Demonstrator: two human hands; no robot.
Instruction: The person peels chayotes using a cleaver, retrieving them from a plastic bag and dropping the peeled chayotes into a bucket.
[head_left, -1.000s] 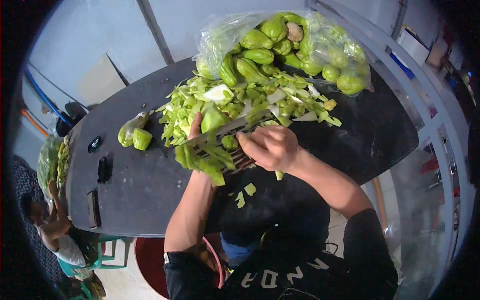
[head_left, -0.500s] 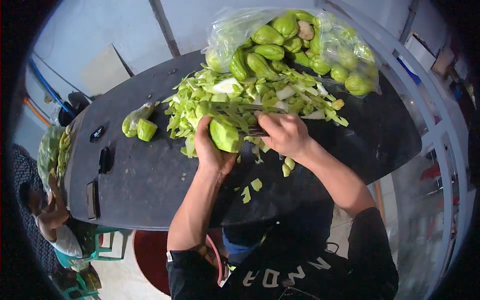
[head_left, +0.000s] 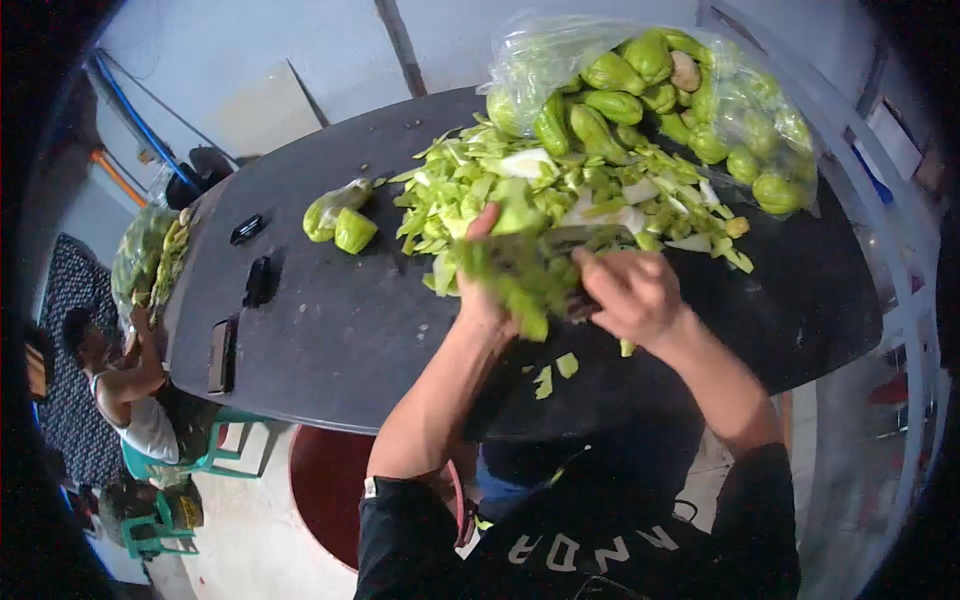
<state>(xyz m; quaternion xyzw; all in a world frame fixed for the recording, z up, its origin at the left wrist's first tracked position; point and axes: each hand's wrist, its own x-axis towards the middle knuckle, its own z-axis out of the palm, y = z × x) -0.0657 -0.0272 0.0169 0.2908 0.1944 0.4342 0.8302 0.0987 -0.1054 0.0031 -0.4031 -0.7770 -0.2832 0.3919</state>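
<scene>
My left hand [head_left: 483,300] is closed around a light green chayote [head_left: 527,312], smeared by motion. My right hand [head_left: 635,295] grips a knife [head_left: 592,237], its broad dark blade lying across toward the chayote; the handle is mostly hidden in the fist. Beneath and beyond both hands spreads a heap of green peelings [head_left: 455,190] with some white pieces. A few loose scraps [head_left: 566,365] lie nearer to me. Past the heap, a clear plastic bag [head_left: 520,60] is open, with many whole chayotes [head_left: 612,105] in and around it.
On the dark table [head_left: 330,330], to the left, are cut chayote pieces [head_left: 355,231], a brown case [head_left: 221,357] and small black objects [head_left: 258,282]. A red tub [head_left: 325,480] stands below the front edge. Another person [head_left: 130,385] sits at far left beside a bag of greens [head_left: 140,250].
My view has swung left, so the table things appear farther right. The chayote and knife are now blurred at my hands, with the chayote's pale cut face turned out of sight.
</scene>
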